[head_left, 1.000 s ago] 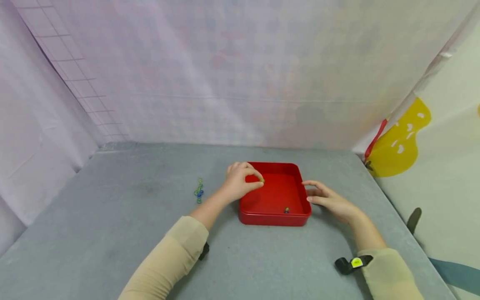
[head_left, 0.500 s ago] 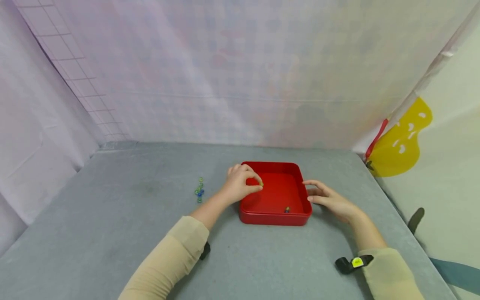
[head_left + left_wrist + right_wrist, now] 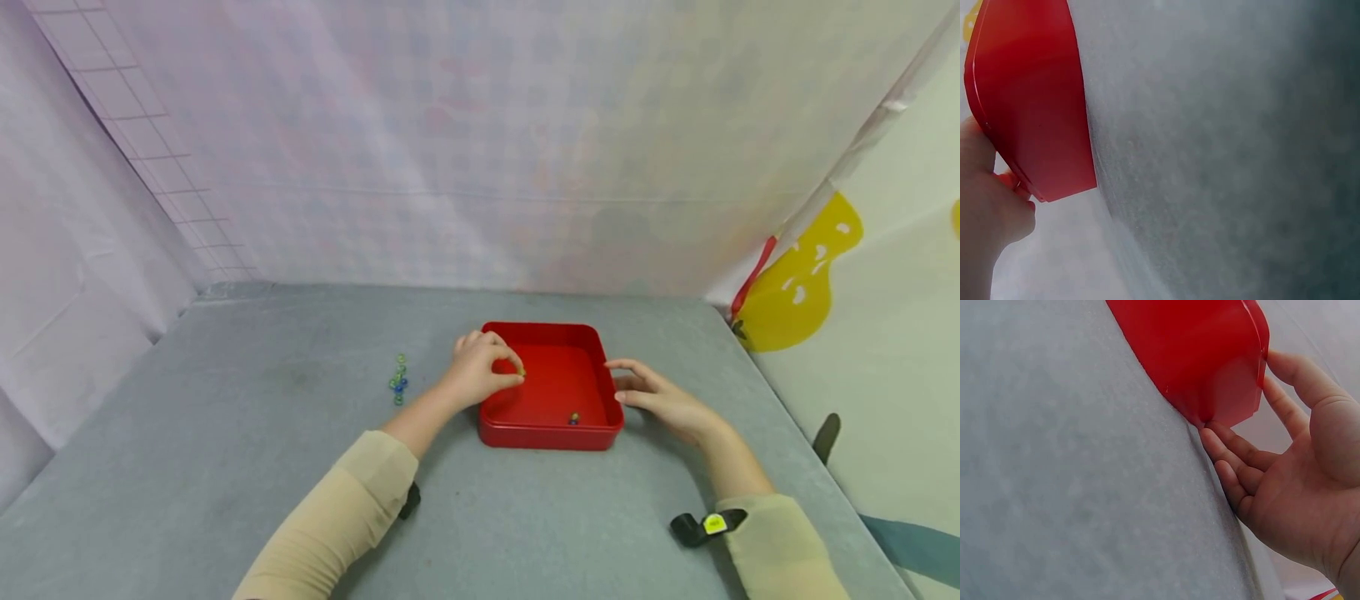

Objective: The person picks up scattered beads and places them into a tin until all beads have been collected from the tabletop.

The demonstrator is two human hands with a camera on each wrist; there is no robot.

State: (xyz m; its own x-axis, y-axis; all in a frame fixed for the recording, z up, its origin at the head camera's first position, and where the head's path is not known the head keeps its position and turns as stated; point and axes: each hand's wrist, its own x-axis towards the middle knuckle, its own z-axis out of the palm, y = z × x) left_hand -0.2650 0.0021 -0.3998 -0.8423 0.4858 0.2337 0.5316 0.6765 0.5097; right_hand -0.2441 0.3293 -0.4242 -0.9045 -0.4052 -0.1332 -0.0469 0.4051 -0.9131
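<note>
My left fingers (image 3: 507,381) pinch a small yellowish bead (image 3: 522,373) over the red box (image 3: 551,438); released low, it should bounce less. My right fingers (image 3: 1285,407), loosely spread, touch the box's side.

Grey tabletop (image 3: 187,467); pale checked sheet (image 3: 450,150) behind; white sheet (image 3: 900,358), yellow print (image 3: 787,321), at right.

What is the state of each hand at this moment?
Left hand: holding a small yellowish marble.
Right hand: open, fingers touching the red box.
</note>
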